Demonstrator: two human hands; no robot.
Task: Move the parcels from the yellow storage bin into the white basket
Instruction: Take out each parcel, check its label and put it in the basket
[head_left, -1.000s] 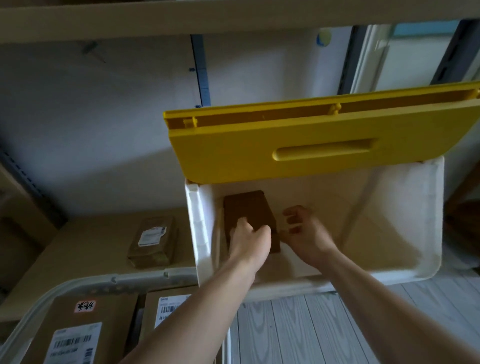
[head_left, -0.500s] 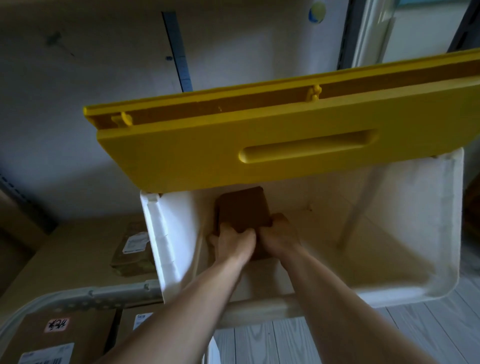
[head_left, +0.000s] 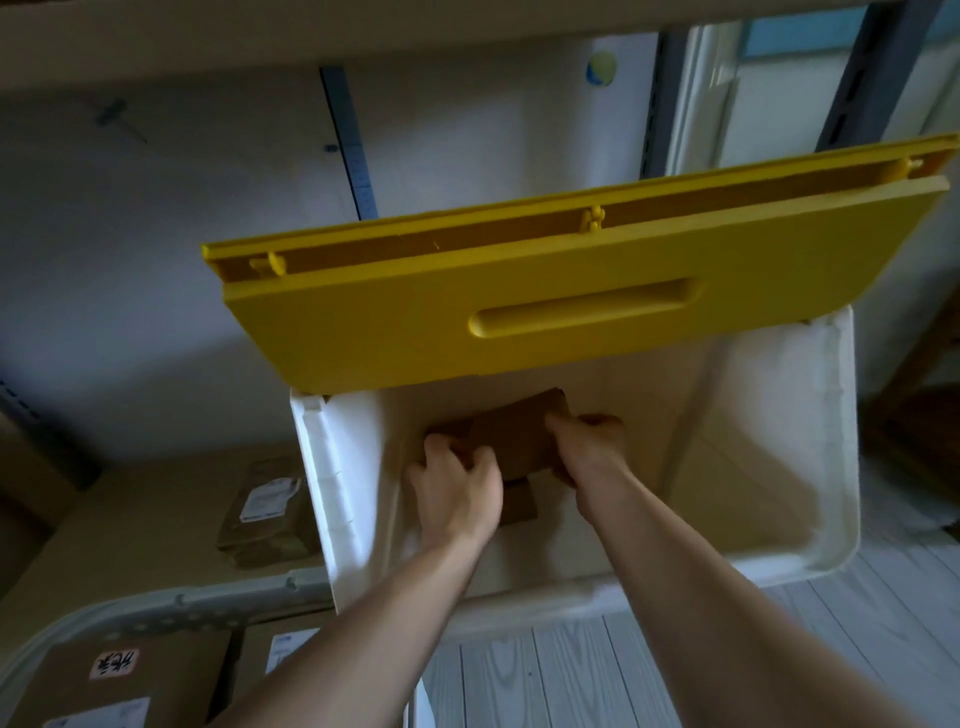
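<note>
The storage bin has a white body (head_left: 332, 467) and a raised yellow lid (head_left: 519, 322). Both my hands reach inside it. My left hand (head_left: 457, 493) grips the left end of a brown parcel (head_left: 514, 436), and my right hand (head_left: 587, 447) grips its right end. The parcel is tilted, with its right corner higher. A second brown parcel (head_left: 522, 506) shows partly beneath it on the bin floor. The white basket (head_left: 156, 608) sits at the lower left and holds labelled cardboard parcels (head_left: 130, 675).
A wrapped parcel with a white label (head_left: 265, 504) lies on the brown shelf board left of the bin. The yellow lid overhangs the bin's back half. A grey plank floor (head_left: 597, 670) lies below, and a shelf board runs across the top.
My right hand joined the left on the brown parcel. The parcel turned from standing near the left wall to lying tilted across between both hands, which uncovered a second parcel underneath.
</note>
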